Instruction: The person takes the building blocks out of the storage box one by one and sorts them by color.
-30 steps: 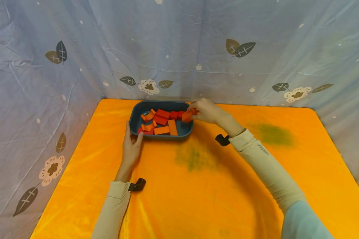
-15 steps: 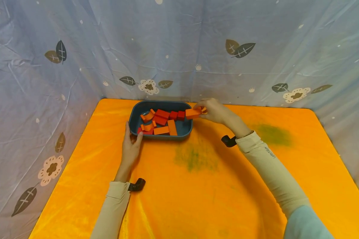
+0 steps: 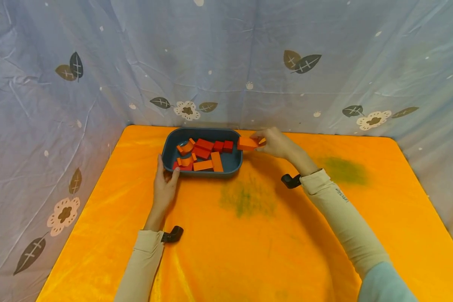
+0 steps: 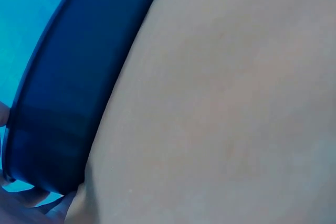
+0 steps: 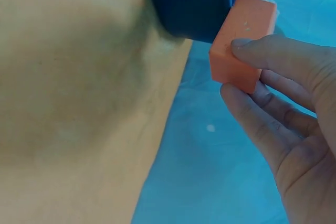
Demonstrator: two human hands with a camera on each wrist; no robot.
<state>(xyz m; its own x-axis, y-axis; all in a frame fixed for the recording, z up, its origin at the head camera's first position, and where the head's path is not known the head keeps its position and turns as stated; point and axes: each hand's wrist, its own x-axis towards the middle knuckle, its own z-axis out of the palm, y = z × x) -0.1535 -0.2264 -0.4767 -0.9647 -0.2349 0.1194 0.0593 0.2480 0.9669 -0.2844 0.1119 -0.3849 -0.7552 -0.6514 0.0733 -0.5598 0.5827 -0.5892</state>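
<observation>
A dark blue-grey rectangular tub stands near the back of the table, holding several red and orange toy blocks. Among them are an orange arched block, a red block and a plain orange block. My left hand grips the tub's near left corner, thumb at the rim and fingers along the outside wall. At the opposite end, my right hand pinches an orange block between thumb and fingers. This block is right beside the tub's right rim; whether they touch I cannot tell.
A yellow-orange cloth with greenish patches covers the table. Grey-blue patterned curtains hang close behind and along both sides. A black wrist camera juts out from the right wrist.
The right hand has moved to the right with the orange block, from over the tub's right end to just outside its rim. The left hand and tub stay in place.
</observation>
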